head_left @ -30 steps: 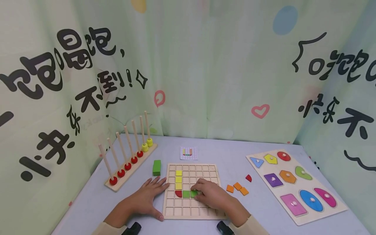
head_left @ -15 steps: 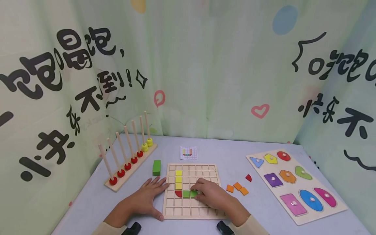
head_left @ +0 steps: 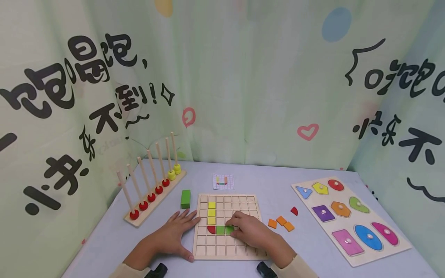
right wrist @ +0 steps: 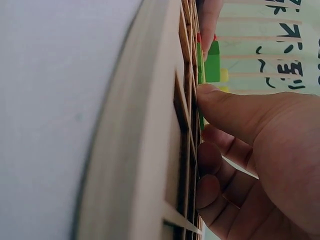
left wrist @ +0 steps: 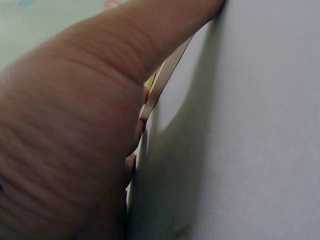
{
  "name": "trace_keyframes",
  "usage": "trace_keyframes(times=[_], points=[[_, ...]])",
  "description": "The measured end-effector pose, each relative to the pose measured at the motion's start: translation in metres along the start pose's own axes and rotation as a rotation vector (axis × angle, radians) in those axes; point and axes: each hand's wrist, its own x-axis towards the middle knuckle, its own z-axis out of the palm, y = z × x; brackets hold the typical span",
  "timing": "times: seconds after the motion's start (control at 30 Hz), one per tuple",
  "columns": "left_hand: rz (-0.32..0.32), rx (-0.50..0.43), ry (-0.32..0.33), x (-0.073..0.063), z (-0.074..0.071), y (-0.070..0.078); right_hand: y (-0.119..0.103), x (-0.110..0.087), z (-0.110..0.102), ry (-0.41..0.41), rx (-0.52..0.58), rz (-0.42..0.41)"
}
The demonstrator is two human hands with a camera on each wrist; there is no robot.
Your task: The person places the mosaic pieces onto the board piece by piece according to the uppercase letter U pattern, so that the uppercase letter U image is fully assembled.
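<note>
1. Fingers of the right hand (head_left: 250,229), bent close to the thumb, pinch a green square tile (head_left: 229,229) on the pale wooden grid board (head_left: 215,257) beneath them.
2. Left hand (head_left: 179,231) lies spread at the board's edge, holding nothing.
3. Nothing has visibly shifted this past second; that tile's placing seems unfinished.

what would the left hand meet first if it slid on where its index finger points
Probably the board: its left edge appears right at the index fingertip, though contact is unclear.

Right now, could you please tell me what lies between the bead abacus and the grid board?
The head view shows a green block there, with the left hand on its near side.
</note>
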Motion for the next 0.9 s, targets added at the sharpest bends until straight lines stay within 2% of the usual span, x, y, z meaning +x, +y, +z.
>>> trace_keyframes(times=[0.17, 0.37, 0.67, 0.9], points=[[0.001, -0.006, 0.000, -0.001, -0.001, -0.001, 0.004, -0.004, -0.002, 0.015, 0.026, -0.023], [0.025, -0.029, 0.001, -0.002, -0.001, -0.001, 0.016, -0.022, -0.008, 0.053, 0.030, -0.066], [0.018, -0.025, 0.000, -0.001, 0.002, -0.002, 0.042, -0.048, -0.023, 0.060, 0.007, -0.025], [0.054, -0.011, 0.017, -0.001, 0.001, -0.003, 0.058, -0.061, -0.038, 0.062, -0.074, 0.047]])
